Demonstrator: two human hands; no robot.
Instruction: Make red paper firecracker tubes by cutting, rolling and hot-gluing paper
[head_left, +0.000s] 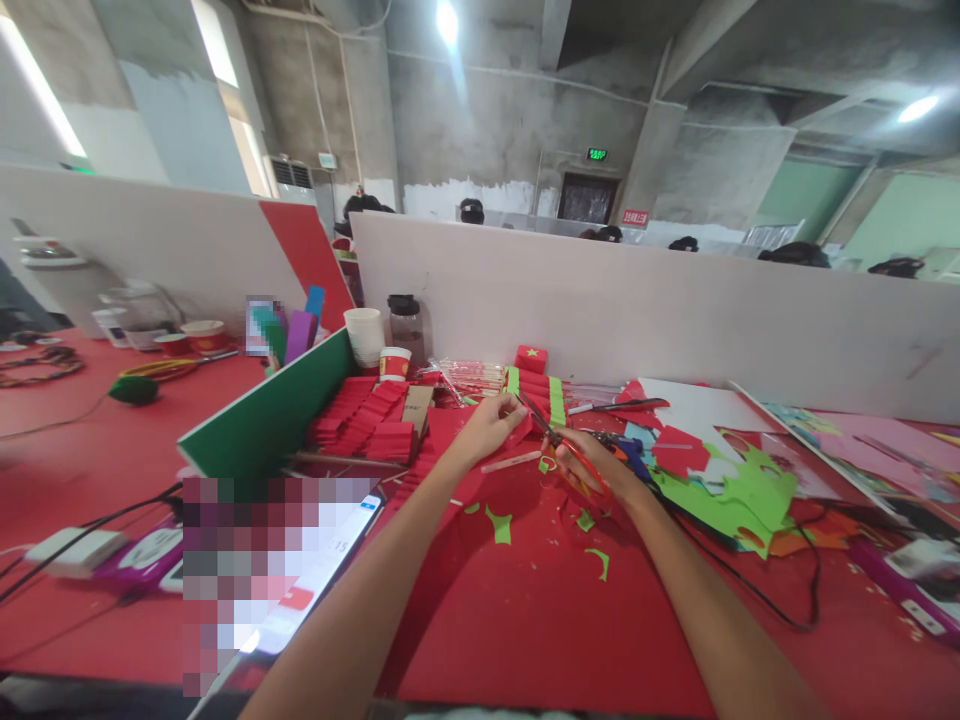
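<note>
My right hand is closed round the red handles of a pair of scissors, whose blades point up and left toward my left hand. My left hand pinches a small red piece of paper at the blade tips. Both hands hover over a red table top. Small green paper scraps lie on the table just below the hands. A clear glue stick lies between the hands.
Stacks of folded red paper pieces sit left of the hands beside a green board. Red blocks with green stripes stand behind. Green and red offcuts and a black cable lie right. A phone lies near left. A white partition backs the desk.
</note>
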